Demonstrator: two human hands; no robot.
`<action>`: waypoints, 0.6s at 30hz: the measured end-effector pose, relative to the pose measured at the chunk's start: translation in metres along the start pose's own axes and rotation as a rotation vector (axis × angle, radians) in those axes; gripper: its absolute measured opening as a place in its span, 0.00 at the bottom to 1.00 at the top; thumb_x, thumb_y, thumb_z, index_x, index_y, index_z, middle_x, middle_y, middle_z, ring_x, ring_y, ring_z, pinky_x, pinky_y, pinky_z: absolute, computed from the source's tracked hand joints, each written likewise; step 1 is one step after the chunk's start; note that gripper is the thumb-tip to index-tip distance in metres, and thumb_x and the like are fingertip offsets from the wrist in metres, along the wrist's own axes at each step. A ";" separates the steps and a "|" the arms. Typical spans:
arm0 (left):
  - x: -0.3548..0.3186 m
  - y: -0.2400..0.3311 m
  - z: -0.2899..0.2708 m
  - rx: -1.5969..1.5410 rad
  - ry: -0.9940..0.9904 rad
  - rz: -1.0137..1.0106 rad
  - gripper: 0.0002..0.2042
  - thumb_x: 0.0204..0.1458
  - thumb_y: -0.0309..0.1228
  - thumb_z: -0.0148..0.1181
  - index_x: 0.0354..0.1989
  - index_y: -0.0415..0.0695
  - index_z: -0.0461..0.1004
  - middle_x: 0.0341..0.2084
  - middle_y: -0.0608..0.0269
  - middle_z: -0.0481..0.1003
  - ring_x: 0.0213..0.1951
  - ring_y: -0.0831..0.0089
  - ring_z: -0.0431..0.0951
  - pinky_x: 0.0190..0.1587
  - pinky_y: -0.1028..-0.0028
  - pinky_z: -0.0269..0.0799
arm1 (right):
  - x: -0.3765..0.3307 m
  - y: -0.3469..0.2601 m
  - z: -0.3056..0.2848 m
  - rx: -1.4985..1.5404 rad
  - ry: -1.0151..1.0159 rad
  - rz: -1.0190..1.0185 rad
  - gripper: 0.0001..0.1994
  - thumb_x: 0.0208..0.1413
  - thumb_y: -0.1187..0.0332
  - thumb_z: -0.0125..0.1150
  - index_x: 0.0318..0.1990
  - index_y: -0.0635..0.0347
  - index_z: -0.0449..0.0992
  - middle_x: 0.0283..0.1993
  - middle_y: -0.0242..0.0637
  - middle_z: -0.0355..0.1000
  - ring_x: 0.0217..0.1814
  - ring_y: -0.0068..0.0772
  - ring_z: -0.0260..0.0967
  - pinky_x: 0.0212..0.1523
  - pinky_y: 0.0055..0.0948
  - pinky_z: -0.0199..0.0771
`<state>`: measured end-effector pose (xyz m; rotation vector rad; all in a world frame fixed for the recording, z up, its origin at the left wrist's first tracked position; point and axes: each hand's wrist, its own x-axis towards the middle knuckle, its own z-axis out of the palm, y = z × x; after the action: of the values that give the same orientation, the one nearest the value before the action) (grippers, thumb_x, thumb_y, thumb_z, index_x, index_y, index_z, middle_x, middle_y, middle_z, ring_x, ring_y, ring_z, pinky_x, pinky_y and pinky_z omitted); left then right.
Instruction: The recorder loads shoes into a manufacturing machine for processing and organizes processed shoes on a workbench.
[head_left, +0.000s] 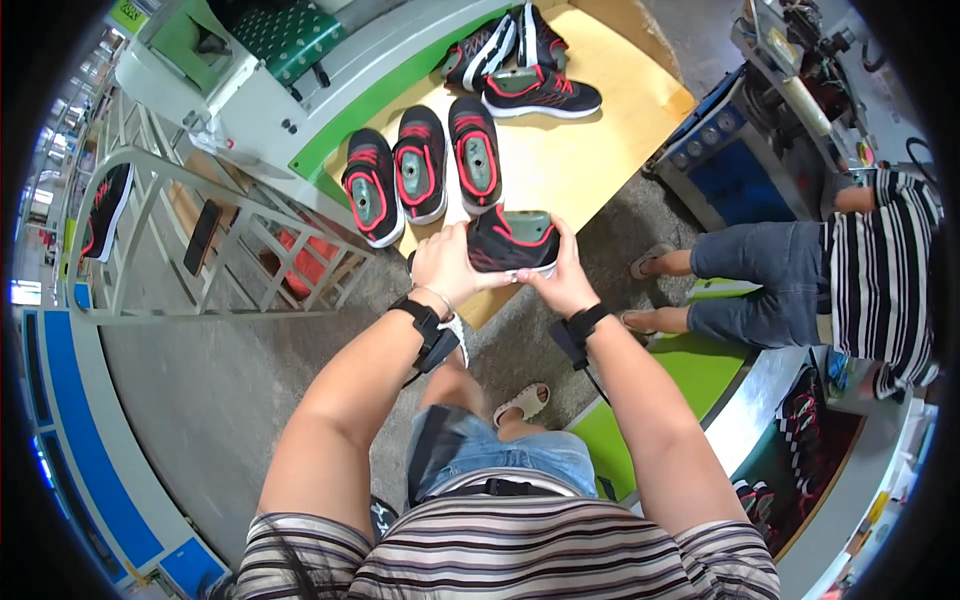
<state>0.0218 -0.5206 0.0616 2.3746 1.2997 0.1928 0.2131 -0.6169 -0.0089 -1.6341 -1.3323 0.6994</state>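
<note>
One black shoe (pixel 502 248) was gripped at its ends by the left hand (pixel 446 264) and right hand (pixel 564 278), probably for steadiness; three shoes (pixel 420 165) were aligned on the worktop (pixel 580 160), perhaps for reach.

The shoe (pixel 507 246) was black, with red trim around its opening and a white sole. A grey-green last (pixel 528 226) filled the opening. Raised over the near end of the worktop (pixel 570 150), the shoe lay broadside to that end, its opening facing the worktop's far end, its sole the opposite way.
</note>
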 end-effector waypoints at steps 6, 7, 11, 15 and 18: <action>0.001 -0.034 -0.005 -0.367 -0.015 0.035 0.48 0.25 0.53 0.78 0.56 0.37 0.66 0.47 0.46 0.76 0.52 0.52 0.76 0.56 0.62 0.70 | 0.006 -0.013 -0.021 0.763 -0.246 0.316 0.38 0.54 0.68 0.70 0.69 0.64 0.55 0.57 0.39 0.71 0.58 0.28 0.67 0.60 0.27 0.65; -0.002 -0.037 0.000 -0.313 0.000 0.020 0.50 0.25 0.53 0.78 0.58 0.37 0.65 0.47 0.45 0.76 0.52 0.52 0.76 0.57 0.62 0.69 | 0.004 -0.017 -0.015 0.768 -0.238 0.310 0.38 0.54 0.68 0.70 0.69 0.64 0.55 0.57 0.39 0.71 0.58 0.28 0.67 0.60 0.27 0.65; -0.016 -0.042 0.011 -0.482 0.065 0.031 0.52 0.24 0.50 0.80 0.60 0.36 0.63 0.51 0.43 0.73 0.55 0.51 0.73 0.59 0.61 0.66 | -0.014 -0.020 -0.007 0.672 -0.084 0.196 0.30 0.57 0.66 0.67 0.66 0.63 0.64 0.62 0.36 0.68 0.61 0.27 0.65 0.61 0.31 0.65; -0.045 -0.020 0.027 -0.260 0.339 0.097 0.48 0.25 0.41 0.82 0.58 0.40 0.62 0.54 0.51 0.68 0.61 0.51 0.65 0.68 0.57 0.52 | -0.019 -0.039 -0.008 1.107 0.046 0.486 0.24 0.66 0.59 0.55 0.66 0.58 0.64 0.62 0.34 0.69 0.63 0.28 0.65 0.62 0.42 0.66; -0.047 -0.031 0.036 -0.169 0.620 0.345 0.47 0.28 0.39 0.80 0.59 0.42 0.58 0.57 0.50 0.64 0.65 0.47 0.59 0.69 0.47 0.46 | -0.012 -0.033 -0.027 1.271 -0.181 0.475 0.26 0.65 0.58 0.56 0.66 0.59 0.64 0.60 0.35 0.70 0.63 0.28 0.65 0.62 0.39 0.66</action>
<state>-0.0167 -0.5556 0.0192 2.4590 1.0306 1.1669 0.2176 -0.6347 0.0313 -0.7900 -0.3291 1.5761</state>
